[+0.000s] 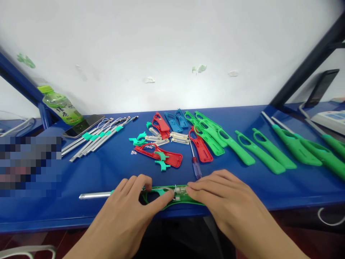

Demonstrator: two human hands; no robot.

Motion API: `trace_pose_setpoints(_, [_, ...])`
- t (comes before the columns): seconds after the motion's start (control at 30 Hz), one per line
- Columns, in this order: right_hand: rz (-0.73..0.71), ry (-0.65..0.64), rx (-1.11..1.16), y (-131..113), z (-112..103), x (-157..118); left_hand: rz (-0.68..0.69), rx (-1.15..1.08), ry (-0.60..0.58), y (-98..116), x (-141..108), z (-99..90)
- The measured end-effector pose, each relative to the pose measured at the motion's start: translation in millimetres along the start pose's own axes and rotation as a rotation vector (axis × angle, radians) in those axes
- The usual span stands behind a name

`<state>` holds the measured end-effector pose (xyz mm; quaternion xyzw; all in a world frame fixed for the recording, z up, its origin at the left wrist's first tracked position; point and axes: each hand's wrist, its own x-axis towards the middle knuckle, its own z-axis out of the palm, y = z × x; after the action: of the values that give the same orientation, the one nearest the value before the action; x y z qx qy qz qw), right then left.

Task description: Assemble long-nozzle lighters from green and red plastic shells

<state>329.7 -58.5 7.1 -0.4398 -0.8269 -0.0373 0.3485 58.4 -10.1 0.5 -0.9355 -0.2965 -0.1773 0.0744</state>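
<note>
1. Green lighter shell (185, 199) lies open-side up at the near edge of the blue table (94, 171), its metal tube (94, 195) aimed at 9 o'clock; I can read no writing on it.
2. Left hand (129, 208): forefinger curled at the far rim, thumb pressed on the inner parts, the two spread but gripping the shell between them.
3. Right hand (229, 198): palm down, reaching in from 4 o'clock, thumb and forefinger close together at the clear tank (181, 190); I cannot tell whether they pinch it. Both hands hide much of the shell.
4. Purple-handled screwdriver (196, 168) at 1 o'clock, its handle end just beyond the right hand.
5. Red shell half (172, 159) at 12 o'clock, mint-coloured pieces on it.
6. Green handles (242, 151) at 2 o'clock.
7. Wired metal tubes (93, 144) at 10 o'clock; beyond them, a green-capped bottle (64, 108) whose label carries dark lettering, too slanted to read surely.
</note>
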Motion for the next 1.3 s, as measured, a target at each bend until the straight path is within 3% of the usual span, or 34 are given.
trace_pose_setpoints(0.37, [0.125,-0.033,0.076,2,-3,-6,0.065,0.016,0.117,-5,2,7.4])
trace_pose_setpoints(0.6, [0.270,0.156,-0.056,18,-25,-9,0.061,0.031,0.107,-6,-3,10.6])
trace_pose_setpoints(0.83, [0.382,0.181,-0.208,39,-30,-13,0.083,0.047,0.143,-9,3,10.2])
trace_pose_setpoints(1.07, [0.488,0.118,-0.360,71,-19,-21,0.090,0.032,0.180,-13,5,16.0])
trace_pose_setpoints(1.3, [0.459,0.042,-0.386,74,-11,-17,0.101,0.048,0.187,-13,14,14.7])
